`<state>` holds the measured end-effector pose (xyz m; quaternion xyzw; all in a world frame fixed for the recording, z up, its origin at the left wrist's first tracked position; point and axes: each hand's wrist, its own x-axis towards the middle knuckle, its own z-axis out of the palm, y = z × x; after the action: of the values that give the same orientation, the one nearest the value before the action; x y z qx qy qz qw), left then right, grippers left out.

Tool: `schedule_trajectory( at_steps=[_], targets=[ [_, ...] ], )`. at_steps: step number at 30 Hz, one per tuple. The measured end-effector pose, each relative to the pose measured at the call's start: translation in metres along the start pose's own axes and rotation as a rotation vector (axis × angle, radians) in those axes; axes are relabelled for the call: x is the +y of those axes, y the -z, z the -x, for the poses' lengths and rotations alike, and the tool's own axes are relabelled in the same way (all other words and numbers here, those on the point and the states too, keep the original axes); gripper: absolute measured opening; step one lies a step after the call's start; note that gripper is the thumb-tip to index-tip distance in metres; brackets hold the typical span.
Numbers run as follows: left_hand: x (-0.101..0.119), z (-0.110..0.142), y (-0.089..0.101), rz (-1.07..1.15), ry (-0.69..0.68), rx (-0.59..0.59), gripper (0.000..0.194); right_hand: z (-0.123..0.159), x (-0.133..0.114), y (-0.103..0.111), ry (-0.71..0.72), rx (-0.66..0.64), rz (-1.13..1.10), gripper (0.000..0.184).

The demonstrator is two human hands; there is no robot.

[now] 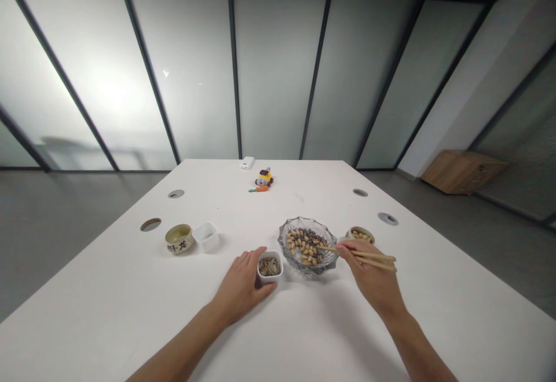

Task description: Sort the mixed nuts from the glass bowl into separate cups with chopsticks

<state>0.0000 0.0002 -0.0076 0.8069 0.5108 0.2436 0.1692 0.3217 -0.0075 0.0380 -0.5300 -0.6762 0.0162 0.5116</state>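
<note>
My left hand [241,287] wraps around a small white square cup [270,267] filled with striped sunflower seeds, on the white table [130,301]. My right hand [374,277] grips a pair of wooden chopsticks [365,257] whose tips reach into a clear glass bowl [307,245] of mixed nuts and seeds. Just behind my right hand sits a small ceramic cup [360,234] holding pale nuts.
To the left stand an empty beige ceramic cup with dark characters [179,239] and an empty white square cup [206,236]. Farther back lie a small yellow toy car [264,178], a toy carrot [259,189] and a white box [247,163]. Round cable holes [150,224] dot the table.
</note>
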Motion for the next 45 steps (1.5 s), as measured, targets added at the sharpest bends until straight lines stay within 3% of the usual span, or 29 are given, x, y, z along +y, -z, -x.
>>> schedule_trajectory(
  at_steps=[5,10,16,20,22,27,31,36,45],
  targets=[
    [0.001,0.000,0.000,0.003,0.001,-0.003,0.069,0.001,0.000,0.000,-0.014,-0.003,-0.037,0.034],
    [0.001,0.000,0.001,-0.006,0.004,-0.019,0.070,-0.001,0.000,0.003,-0.026,0.095,-0.031,0.036],
    [0.001,-0.001,0.001,-0.005,-0.004,0.007,0.068,0.004,-0.021,0.001,-0.044,0.206,-0.208,0.034],
    [0.003,0.000,0.003,-0.010,0.011,-0.007,0.071,0.009,-0.038,-0.005,0.024,0.112,-0.316,0.034],
    [0.003,0.000,0.003,-0.012,0.010,-0.011,0.072,0.009,-0.037,-0.004,0.067,0.122,-0.291,0.032],
    [0.001,0.000,0.001,-0.011,0.003,-0.017,0.069,0.000,-0.012,0.009,0.123,0.302,-0.039,0.028],
    [0.001,-0.001,0.000,-0.005,0.007,-0.008,0.068,-0.002,0.002,0.012,0.202,0.232,0.103,0.033],
    [0.000,0.000,0.000,-0.007,0.007,-0.005,0.069,0.000,0.000,0.006,0.280,0.082,0.126,0.033],
    [0.001,-0.001,0.000,-0.009,0.013,-0.017,0.071,0.001,0.001,0.004,0.236,0.001,0.021,0.020]
  ],
)
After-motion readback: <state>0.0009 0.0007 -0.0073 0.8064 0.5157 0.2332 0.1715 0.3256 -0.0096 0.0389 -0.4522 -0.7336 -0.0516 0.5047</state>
